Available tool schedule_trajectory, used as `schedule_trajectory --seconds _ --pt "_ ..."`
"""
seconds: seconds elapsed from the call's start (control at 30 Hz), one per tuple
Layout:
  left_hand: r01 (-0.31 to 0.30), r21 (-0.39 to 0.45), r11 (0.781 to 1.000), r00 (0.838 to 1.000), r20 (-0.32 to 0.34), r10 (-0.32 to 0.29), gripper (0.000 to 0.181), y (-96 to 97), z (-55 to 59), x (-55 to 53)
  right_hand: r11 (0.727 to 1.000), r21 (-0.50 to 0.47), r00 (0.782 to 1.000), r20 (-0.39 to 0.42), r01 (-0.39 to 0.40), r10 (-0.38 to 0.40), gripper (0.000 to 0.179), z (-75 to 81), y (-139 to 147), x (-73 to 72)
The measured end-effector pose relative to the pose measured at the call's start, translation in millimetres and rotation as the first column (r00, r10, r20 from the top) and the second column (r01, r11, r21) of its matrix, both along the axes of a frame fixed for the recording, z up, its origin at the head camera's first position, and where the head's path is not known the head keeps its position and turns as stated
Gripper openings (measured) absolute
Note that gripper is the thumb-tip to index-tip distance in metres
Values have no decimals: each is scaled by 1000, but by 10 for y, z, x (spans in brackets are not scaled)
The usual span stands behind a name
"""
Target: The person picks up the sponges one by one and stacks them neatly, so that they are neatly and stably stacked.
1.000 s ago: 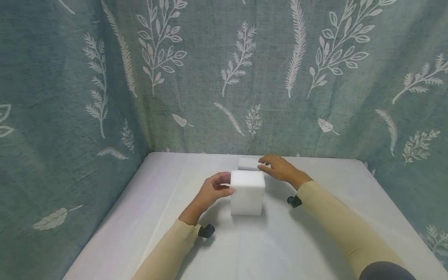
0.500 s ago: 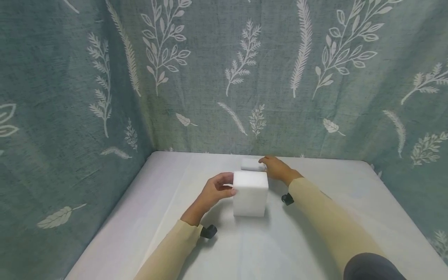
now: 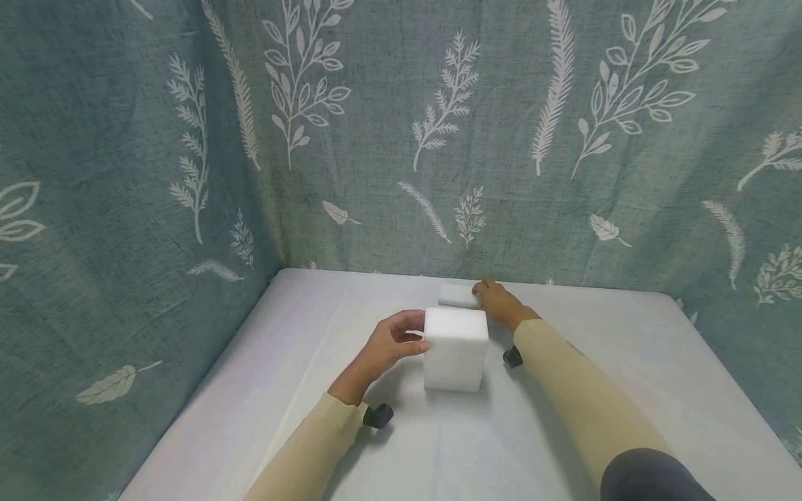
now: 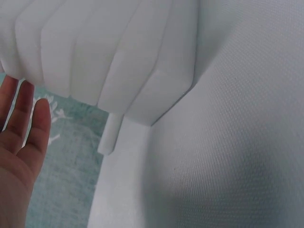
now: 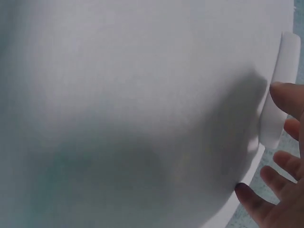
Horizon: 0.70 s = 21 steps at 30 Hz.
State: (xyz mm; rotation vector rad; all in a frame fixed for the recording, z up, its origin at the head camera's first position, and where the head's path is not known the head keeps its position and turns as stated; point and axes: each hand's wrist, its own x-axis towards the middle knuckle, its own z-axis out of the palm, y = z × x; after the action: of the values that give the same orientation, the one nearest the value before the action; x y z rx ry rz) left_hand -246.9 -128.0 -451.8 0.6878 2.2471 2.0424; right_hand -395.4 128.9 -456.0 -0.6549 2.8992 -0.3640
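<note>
A block-shaped stack of several white foam slabs (image 3: pixel 455 351) stands upright on the white-covered table; the left wrist view shows the seams between the slabs (image 4: pixel 102 52). My left hand (image 3: pixel 396 342) holds the stack's left side, thumb at the front edge and fingers at the far edge. Behind the stack lies a single white slab (image 3: pixel 456 295), flat near the table's back edge. My right hand (image 3: pixel 500 303) grips this slab's right end, partly hidden by the stack. In the right wrist view, one digit overlaps the slab (image 5: pixel 286 57) while the other fingers spread below.
A white cloth covers the table (image 3: pixel 351 292). Green curtain fabric (image 3: pixel 376 139) with white leaf prints rises along the back and sides. Each wrist carries a small black camera (image 3: pixel 379 416). A rounded dark grey shape (image 3: pixel 651 476) sits at the lower right.
My right hand has moved left and down onto the right end of the lying slab, from hovering beside it. My left hand stays at the stack; the head view has shifted slightly left.
</note>
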Motion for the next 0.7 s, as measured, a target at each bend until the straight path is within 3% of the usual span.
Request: schedule_trajectory --seconds 0.3,0.57,0.7 --pt "7 5 1000 1000 -9 -7 51 26 248 181 998 -63 1000 -5 6 -6 47 -136 19 -95" --pt "2 -2 1000 1000 -13 -2 50 36 240 174 995 -91 999 -24 34 -37 47 -62 88 -58" --pt "1 -6 1000 1000 -12 -1 49 37 235 177 994 -109 999 -45 13 -18 42 -14 142 -2"
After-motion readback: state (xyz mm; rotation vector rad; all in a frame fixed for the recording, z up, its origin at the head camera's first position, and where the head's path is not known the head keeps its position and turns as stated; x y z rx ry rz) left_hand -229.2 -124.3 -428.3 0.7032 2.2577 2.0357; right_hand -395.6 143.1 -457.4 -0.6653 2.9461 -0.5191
